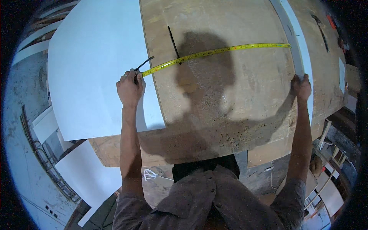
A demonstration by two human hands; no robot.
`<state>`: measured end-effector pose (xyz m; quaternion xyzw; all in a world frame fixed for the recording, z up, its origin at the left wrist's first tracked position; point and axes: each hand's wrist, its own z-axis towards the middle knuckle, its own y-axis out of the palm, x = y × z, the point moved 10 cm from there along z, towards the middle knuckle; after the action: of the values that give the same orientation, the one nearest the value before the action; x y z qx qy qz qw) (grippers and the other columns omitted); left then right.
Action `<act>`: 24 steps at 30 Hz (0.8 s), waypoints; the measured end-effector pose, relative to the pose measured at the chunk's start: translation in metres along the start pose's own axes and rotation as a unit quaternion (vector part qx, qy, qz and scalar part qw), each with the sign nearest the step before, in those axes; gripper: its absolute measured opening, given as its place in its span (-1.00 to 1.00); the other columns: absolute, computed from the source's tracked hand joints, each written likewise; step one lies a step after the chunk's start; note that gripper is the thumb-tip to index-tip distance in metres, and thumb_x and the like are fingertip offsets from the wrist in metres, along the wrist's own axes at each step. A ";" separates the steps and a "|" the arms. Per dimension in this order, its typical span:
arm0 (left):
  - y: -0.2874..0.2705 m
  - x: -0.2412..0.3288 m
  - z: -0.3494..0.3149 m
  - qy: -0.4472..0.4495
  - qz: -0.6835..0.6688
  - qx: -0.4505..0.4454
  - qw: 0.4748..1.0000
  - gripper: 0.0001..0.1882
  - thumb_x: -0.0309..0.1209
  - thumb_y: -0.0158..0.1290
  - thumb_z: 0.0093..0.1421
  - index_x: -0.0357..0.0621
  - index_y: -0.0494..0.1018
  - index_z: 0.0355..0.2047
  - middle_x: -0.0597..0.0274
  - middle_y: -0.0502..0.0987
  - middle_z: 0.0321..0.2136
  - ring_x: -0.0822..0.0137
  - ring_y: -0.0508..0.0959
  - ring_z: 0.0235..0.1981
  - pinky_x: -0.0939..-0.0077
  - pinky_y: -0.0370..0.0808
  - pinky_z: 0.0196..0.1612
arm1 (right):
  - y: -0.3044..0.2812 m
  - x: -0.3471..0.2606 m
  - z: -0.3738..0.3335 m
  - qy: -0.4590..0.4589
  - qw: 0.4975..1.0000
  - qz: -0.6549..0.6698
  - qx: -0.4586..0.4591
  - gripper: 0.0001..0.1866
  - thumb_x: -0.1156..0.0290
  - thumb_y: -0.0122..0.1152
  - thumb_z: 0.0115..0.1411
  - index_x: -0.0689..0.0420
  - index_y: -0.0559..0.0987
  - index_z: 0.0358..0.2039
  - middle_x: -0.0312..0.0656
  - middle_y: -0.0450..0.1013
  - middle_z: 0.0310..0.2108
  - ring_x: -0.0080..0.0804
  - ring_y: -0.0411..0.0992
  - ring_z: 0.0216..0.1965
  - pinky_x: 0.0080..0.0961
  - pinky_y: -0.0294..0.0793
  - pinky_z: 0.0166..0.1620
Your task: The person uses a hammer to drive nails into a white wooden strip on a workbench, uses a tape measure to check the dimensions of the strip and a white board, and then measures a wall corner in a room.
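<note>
My left hand [130,89] is closed round a tape measure, its case mostly hidden by my fingers. A thin dark pencil-like stick [145,63] pokes out of the same hand. The yellow tape blade [226,49] runs out to the right across the brown wooden worktop [245,92]. Its far end meets a long white strip of board [300,42]. My right hand [301,89] grips the edge of that strip, thumb on top. Under my left hand lies a large white sheet [96,69], its right edge crossing below the tape.
A narrow dark slot or strip [173,41] runs along the worktop beneath the tape; another dark slot [321,32] is at the far right. White panels [90,172] lean at lower left. Wooden pieces [326,134] stand at lower right. My shadow falls across the worktop.
</note>
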<state>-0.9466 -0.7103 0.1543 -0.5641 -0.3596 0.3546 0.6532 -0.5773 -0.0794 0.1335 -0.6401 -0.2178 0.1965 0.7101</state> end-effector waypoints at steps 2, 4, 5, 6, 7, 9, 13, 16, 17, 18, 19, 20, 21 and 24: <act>0.002 0.002 0.002 0.007 -0.008 0.001 1.000 -0.78 -0.26 0.06 0.27 -0.13 0.52 -0.21 0.17 0.55 -0.36 0.12 0.56 -0.31 0.17 0.42 -0.22 | 0.001 0.006 0.001 -0.009 1.000 -0.018 0.019 -0.48 -0.01 0.23 0.15 0.11 0.42 -0.04 0.10 0.56 -0.26 0.19 0.53 -0.21 0.05 0.50 -0.18; 0.006 0.005 0.004 0.004 -0.019 -0.012 1.000 -0.76 -0.26 0.06 0.28 -0.14 0.53 -0.19 0.17 0.55 -0.37 0.12 0.56 -0.32 0.18 0.42 -0.22 | 0.010 0.027 0.008 -0.015 1.000 -0.014 0.023 -0.44 -0.04 0.22 0.15 0.10 0.43 0.00 0.13 0.56 -0.26 0.19 0.54 -0.19 0.02 0.50 -0.17; 0.006 0.003 0.002 0.003 -0.014 -0.011 1.000 -0.77 -0.26 0.06 0.28 -0.14 0.54 -0.20 0.17 0.55 -0.37 0.12 0.56 -0.31 0.18 0.42 -0.22 | 0.012 0.024 0.009 -0.011 1.000 -0.013 0.010 -0.43 -0.05 0.22 0.15 0.10 0.44 0.01 0.14 0.56 -0.25 0.19 0.54 -0.18 0.02 0.50 -0.16; 0.006 0.001 0.001 0.001 -0.009 -0.011 1.000 -0.77 -0.25 0.06 0.28 -0.14 0.54 -0.21 0.17 0.55 -0.37 0.12 0.56 -0.31 0.18 0.41 -0.22 | 0.016 0.022 0.007 0.004 1.000 -0.007 0.001 -0.43 -0.05 0.20 0.16 0.12 0.45 0.01 0.16 0.55 -0.23 0.19 0.54 -0.18 0.02 0.50 -0.15; 0.006 0.001 0.000 -0.001 -0.007 -0.008 1.000 -0.77 -0.25 0.06 0.29 -0.14 0.55 -0.22 0.17 0.55 -0.37 0.13 0.56 -0.31 0.18 0.41 -0.21 | 0.010 0.014 0.004 0.018 1.000 -0.003 -0.004 -0.42 -0.05 0.19 0.17 0.14 0.45 0.02 0.17 0.55 -0.22 0.19 0.54 -0.17 0.02 0.50 -0.15; 0.004 0.001 -0.001 -0.011 -0.008 -0.008 1.000 -0.78 -0.25 0.06 0.29 -0.13 0.56 -0.25 0.18 0.56 -0.34 0.14 0.56 -0.31 0.20 0.41 -0.19 | 0.011 0.006 0.003 -0.001 1.000 -0.021 -0.005 -0.38 -0.05 0.17 0.18 0.23 0.44 0.03 0.23 0.54 -0.22 0.22 0.54 -0.16 0.01 0.50 -0.13; 0.007 0.005 -0.003 -0.020 -0.024 0.003 0.999 -0.77 -0.24 0.07 0.30 -0.13 0.57 -0.26 0.19 0.57 -0.33 0.17 0.56 -0.30 0.25 0.40 -0.17 | 0.014 0.026 0.006 -0.028 0.997 -0.061 0.040 -0.37 -0.05 0.18 0.19 0.24 0.43 0.04 0.27 0.54 -0.24 0.27 0.52 -0.16 0.02 0.51 -0.15; 0.005 0.002 -0.006 -0.035 -0.009 0.000 0.999 -0.78 -0.24 0.08 0.29 -0.12 0.57 -0.26 0.19 0.58 -0.32 0.17 0.56 -0.29 0.26 0.39 -0.17 | 0.018 0.023 0.009 -0.021 0.998 -0.053 0.022 -0.35 -0.07 0.18 0.19 0.24 0.42 0.06 0.28 0.53 -0.22 0.29 0.52 -0.15 0.04 0.51 -0.15; 0.004 0.001 -0.006 -0.037 -0.017 0.005 0.999 -0.78 -0.25 0.08 0.30 -0.14 0.57 -0.28 0.15 0.59 -0.33 0.14 0.57 -0.31 0.24 0.43 -0.19 | 0.021 0.025 0.009 -0.014 0.999 -0.048 0.012 -0.34 -0.07 0.18 0.19 0.24 0.42 0.07 0.28 0.53 -0.21 0.29 0.51 -0.14 0.04 0.51 -0.14; 0.003 0.000 -0.006 -0.040 -0.025 0.010 0.999 -0.77 -0.26 0.07 0.31 -0.16 0.57 -0.30 0.10 0.59 -0.33 0.10 0.59 -0.33 0.22 0.47 -0.22 | 0.024 0.026 0.009 -0.013 0.998 -0.054 0.018 -0.34 -0.07 0.18 0.19 0.24 0.42 0.08 0.28 0.53 -0.21 0.28 0.51 -0.14 0.04 0.51 -0.13; 0.001 0.000 -0.005 -0.042 -0.033 0.017 0.998 -0.77 -0.26 0.07 0.31 -0.18 0.57 -0.31 0.06 0.60 -0.33 0.06 0.60 -0.35 0.20 0.51 -0.24 | 0.025 0.029 0.013 -0.013 0.998 -0.059 0.027 -0.33 -0.07 0.18 0.19 0.23 0.41 0.09 0.28 0.53 -0.20 0.28 0.51 -0.13 0.04 0.52 -0.13; 0.001 -0.001 -0.004 -0.037 -0.033 0.019 0.999 -0.76 -0.26 0.07 0.31 -0.19 0.57 -0.32 0.05 0.60 -0.34 0.06 0.60 -0.36 0.20 0.51 -0.24 | 0.024 0.031 0.014 -0.011 0.997 -0.064 0.036 -0.33 -0.07 0.18 0.19 0.23 0.41 0.10 0.28 0.53 -0.20 0.28 0.51 -0.13 0.04 0.52 -0.12; 0.001 -0.001 -0.003 -0.031 -0.034 0.023 0.999 -0.75 -0.26 0.07 0.31 -0.19 0.57 -0.32 0.04 0.60 -0.35 0.06 0.59 -0.36 0.20 0.51 -0.25 | 0.025 0.032 0.013 -0.020 0.997 -0.065 0.038 -0.33 -0.08 0.17 0.20 0.22 0.41 0.10 0.28 0.53 -0.19 0.26 0.52 -0.12 0.03 0.52 -0.12; 0.000 0.007 0.005 -0.008 -0.023 0.025 0.999 -0.79 -0.28 0.07 0.29 -0.18 0.57 -0.29 0.08 0.58 -0.36 0.08 0.57 -0.34 0.21 0.46 -0.20 | 0.027 0.042 0.012 -0.019 0.997 -0.066 0.038 -0.34 -0.08 0.17 0.20 0.21 0.42 0.11 0.26 0.53 -0.18 0.21 0.53 -0.11 0.00 0.53 -0.11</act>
<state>-0.9473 -0.7017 0.1555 -0.5362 -0.3687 0.3534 0.6721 -0.5492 -0.0433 0.1105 -0.5934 -0.2653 0.1693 0.7408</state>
